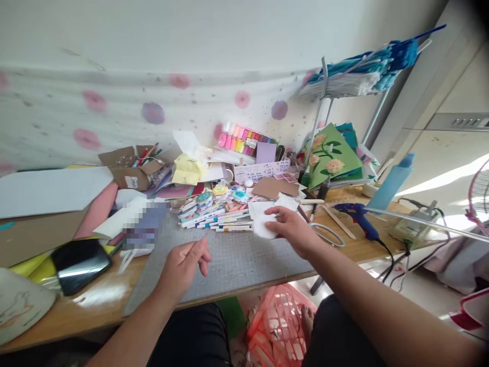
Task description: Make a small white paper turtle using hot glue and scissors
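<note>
My right hand pinches a piece of white paper with thumb and fingers, above the far part of the grey cutting mat. My left hand hovers over the mat's near left part. Its fingers are curled and pressed together, and nothing shows in them. Just beyond both hands lies a row of markers with pale barrels. Round decorated pieces in yellow and blue rest on the pile behind them. A brown card lies past the white paper.
On the right are a blue glue gun, a wooden stick, a metal ring and a blue bottle. A cardboard box and white sheets lie left. Below the edge stands a red-bagged basket.
</note>
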`<state>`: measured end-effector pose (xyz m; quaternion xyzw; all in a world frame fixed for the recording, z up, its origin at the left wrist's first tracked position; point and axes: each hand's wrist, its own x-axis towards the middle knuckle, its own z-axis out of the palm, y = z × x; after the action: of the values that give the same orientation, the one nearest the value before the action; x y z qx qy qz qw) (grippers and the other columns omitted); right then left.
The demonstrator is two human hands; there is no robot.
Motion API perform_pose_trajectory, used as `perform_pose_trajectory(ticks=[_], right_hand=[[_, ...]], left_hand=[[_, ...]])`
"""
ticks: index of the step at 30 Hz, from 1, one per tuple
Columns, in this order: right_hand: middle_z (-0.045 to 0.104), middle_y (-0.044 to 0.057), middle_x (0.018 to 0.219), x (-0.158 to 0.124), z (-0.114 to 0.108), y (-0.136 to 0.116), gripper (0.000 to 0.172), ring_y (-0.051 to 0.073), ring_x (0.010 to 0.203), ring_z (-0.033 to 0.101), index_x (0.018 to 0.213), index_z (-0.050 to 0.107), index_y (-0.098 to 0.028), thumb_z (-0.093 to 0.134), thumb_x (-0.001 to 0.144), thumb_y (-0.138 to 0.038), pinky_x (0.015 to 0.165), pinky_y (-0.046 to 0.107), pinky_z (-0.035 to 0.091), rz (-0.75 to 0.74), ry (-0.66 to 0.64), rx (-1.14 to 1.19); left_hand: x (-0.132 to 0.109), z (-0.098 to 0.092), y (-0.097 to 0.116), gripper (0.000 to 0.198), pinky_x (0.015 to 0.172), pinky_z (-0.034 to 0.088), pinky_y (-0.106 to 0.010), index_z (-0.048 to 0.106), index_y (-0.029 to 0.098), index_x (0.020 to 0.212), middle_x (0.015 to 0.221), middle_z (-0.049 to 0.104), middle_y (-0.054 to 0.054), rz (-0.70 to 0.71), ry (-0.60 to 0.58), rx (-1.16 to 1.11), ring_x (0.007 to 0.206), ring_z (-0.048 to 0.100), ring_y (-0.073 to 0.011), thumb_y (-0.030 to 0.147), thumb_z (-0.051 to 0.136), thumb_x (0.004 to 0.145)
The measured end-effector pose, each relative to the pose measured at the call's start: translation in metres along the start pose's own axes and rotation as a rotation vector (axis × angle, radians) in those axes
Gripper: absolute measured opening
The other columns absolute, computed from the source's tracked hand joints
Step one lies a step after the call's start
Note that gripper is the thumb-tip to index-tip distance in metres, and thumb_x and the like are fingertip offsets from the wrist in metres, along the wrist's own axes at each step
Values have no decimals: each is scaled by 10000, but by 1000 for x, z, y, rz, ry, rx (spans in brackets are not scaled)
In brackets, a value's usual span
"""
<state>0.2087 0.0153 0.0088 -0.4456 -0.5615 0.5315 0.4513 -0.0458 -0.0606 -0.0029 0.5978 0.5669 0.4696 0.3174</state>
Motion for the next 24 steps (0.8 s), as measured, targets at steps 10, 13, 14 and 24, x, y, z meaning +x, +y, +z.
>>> perform_pose_trajectory(ticks=[10,13,14,24], right_hand=[[664,81,895,-32,36,-10,121,221,854,604,889,654,-163,602,803,-232,833,386,458,-395,-16,-381],[682,34,895,-92,56,-17,117,176,874,612,889,689,-210,612,802,-195,822,293,474,-594,-297,-399],[670,59,968,-112,63,-17,172,188,914,598,959,687,-204,588,820,-180,829,307,472,-733,-419,-452],[671,67,946,-130,-43,-19,162,213,907,618,923,663,-227,515,881,-276,805,333,503,-612,106,-935]], left_hand=[[-92,9,18,421,839,481,-319,707,150,936,878,761,-71,-106,-281,-49,838,681,-211,392,362,927],[-106,17,30,367,880,465,-328,648,165,1118,1045,726,-73,-35,-422,-87,888,661,-202,340,390,924],[-110,21,35,341,898,453,-329,641,176,1133,1083,710,-70,-4,-460,-87,921,645,-203,311,423,909],[-121,47,11,403,829,449,-357,570,187,1165,975,678,-70,-156,-633,-297,866,616,-209,268,550,771]])
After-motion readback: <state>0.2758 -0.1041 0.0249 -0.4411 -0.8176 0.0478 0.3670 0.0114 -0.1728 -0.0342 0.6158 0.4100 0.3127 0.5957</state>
